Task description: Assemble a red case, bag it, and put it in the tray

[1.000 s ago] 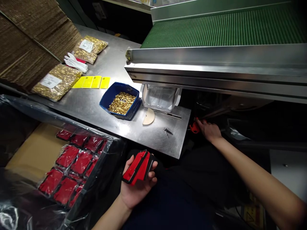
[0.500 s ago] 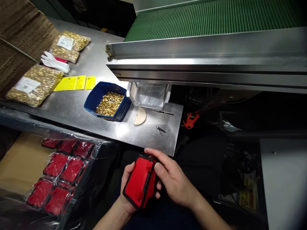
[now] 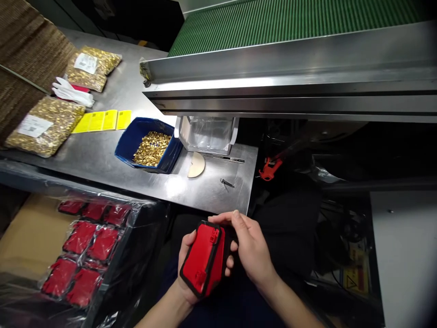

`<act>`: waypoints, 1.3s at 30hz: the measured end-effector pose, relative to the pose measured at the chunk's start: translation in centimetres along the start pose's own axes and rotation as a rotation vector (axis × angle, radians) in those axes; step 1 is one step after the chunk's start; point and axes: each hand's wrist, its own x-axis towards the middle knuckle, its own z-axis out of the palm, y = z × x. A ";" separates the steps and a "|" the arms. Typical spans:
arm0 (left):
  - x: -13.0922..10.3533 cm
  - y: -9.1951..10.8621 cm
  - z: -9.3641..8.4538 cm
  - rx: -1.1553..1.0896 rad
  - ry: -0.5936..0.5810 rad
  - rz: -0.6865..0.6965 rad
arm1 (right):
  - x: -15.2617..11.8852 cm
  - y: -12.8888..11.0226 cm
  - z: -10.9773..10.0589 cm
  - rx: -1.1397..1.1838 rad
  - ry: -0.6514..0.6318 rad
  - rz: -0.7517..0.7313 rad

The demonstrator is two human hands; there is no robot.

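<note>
Low in the middle, my left hand [image 3: 186, 269] is wrapped round a small stack of red pieces with black edging [image 3: 204, 255]. Its thumb lies along the left side and its fingertips show on the right. The top piece is flat, with small red raised parts near two of its corners; the lower pieces are mostly covered. My right hand [image 3: 254, 248] is beside the stack's upper right, fingers stretched out and thumb apart. One fingertip is at the stack's top edge; whether it touches, I cannot tell.
A blue bin [image 3: 124, 150] of small gold-coloured parts stands on the metal table [image 3: 153, 182], near a clear-lined tray [image 3: 210, 136], a pale half-disc [image 3: 196, 165] and nail clippers [image 3: 227, 183]. Bagged red pieces [image 3: 80, 237] lie in a lined box at left. A green conveyor [image 3: 273, 27] runs behind.
My right hand has shifted slightly away from the stack's right side, its thumb lifting off. More of the lower red piece shows. The view has shifted slightly.
</note>
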 end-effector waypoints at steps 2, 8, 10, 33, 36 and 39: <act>0.2 0.1 0.2 -0.016 -0.016 -0.009 | 0.5 -0.2 -0.4 0.065 0.017 -0.073; 0.2 0.5 -0.1 -0.057 -0.007 -0.037 | 1.6 -0.1 -1.5 0.015 0.007 -0.128; 0.3 0.5 -0.2 -0.058 0.010 -0.047 | 1.5 -0.2 -1.7 -0.059 -0.001 -0.136; 0.0 0.1 -0.2 0.025 0.043 0.041 | 0.5 0.5 0.2 -0.135 0.033 -0.112; 0.4 0.3 0.0 0.044 0.036 0.066 | 0.9 0.5 -0.4 -0.143 0.074 -0.144; 0.4 0.5 0.1 0.045 0.010 0.067 | 0.6 0.4 -0.9 -0.195 0.053 -0.172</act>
